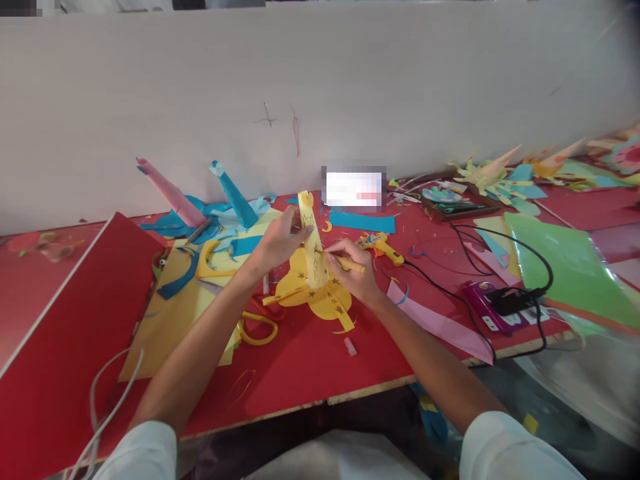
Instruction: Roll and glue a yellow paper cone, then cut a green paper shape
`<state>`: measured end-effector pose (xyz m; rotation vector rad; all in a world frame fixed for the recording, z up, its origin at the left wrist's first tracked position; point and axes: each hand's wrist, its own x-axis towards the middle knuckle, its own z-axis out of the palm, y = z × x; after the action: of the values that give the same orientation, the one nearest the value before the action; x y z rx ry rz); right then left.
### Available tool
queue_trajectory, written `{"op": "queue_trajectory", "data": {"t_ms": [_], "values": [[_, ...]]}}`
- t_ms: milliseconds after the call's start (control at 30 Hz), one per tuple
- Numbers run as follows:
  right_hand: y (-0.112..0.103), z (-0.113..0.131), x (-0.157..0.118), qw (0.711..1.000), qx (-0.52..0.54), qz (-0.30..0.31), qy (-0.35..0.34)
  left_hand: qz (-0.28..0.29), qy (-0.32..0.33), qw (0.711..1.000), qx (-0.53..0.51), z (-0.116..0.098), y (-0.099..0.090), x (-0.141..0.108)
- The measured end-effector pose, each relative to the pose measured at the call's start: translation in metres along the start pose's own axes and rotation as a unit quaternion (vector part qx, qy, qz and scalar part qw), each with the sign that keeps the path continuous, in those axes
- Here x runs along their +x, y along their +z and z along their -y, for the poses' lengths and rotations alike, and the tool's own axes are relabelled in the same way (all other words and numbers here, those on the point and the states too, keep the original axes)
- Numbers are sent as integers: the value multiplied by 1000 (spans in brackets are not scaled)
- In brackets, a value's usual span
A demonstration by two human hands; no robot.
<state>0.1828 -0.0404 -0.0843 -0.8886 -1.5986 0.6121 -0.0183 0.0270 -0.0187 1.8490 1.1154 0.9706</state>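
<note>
A pale yellow paper cone (315,265) with dark drawings stands on a yellow flower-shaped paper base (287,285), which carries dark stars and letters. My left hand (280,237) grips the cone's upper part between thumb and fingers. In my right hand (356,270) is a yellow pen (350,264), its tip against the cone's right side. Left of the base lie yellow-handled scissors (260,329), partly over paper sheets. A small pink eraser-like block (351,347) rests in front of the base.
A yellow glue gun (387,248) lies right of my hands, its black cord running to a purple power strip (493,310). Pink (173,197) and blue (235,197) paper cones stand back left. A green sheet (575,267) lies right. A red board (85,300) leans at left.
</note>
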Motion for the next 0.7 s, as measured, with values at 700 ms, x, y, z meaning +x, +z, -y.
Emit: {"op": "queue_trajectory", "data": {"t_ms": [700], "values": [[-2, -1, -2, 1000, 8, 4, -9, -9, -16, 1000, 6, -5, 1, -2]]}}
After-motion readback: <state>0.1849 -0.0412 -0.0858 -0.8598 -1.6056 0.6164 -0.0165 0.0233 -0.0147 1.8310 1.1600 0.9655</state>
